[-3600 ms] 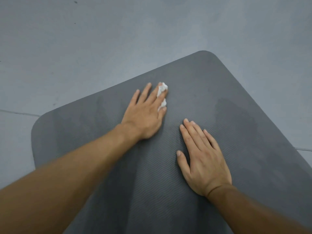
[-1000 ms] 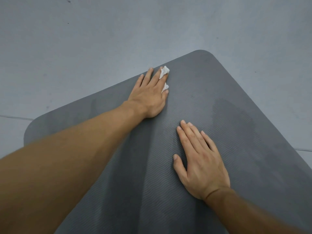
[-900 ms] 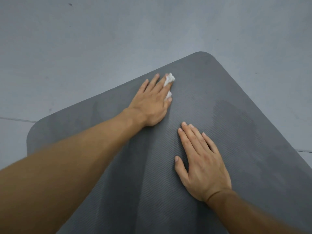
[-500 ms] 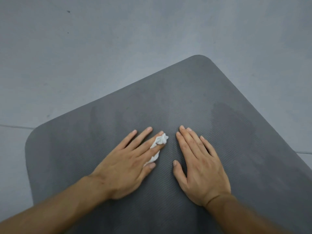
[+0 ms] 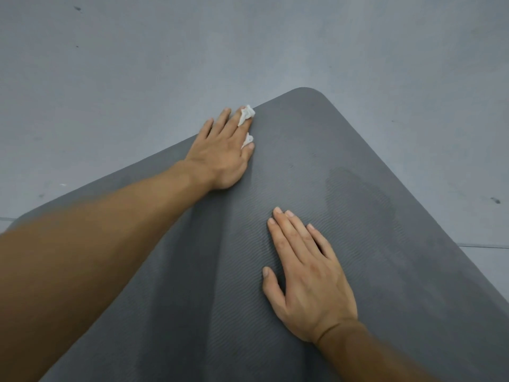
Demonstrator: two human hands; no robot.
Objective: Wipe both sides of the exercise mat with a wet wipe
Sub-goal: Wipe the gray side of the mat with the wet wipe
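A bare grey floor fills the upper frame, dotted with small dark specks at right and upper left. Thin seam lines cross it at the right and left edges.

a single head-worn wide-angle view looks forward and steeply down, close over the exercise mat, whose rounded far corner sits just above frame centre; grey floor fills everything beyond the mat's far edges.
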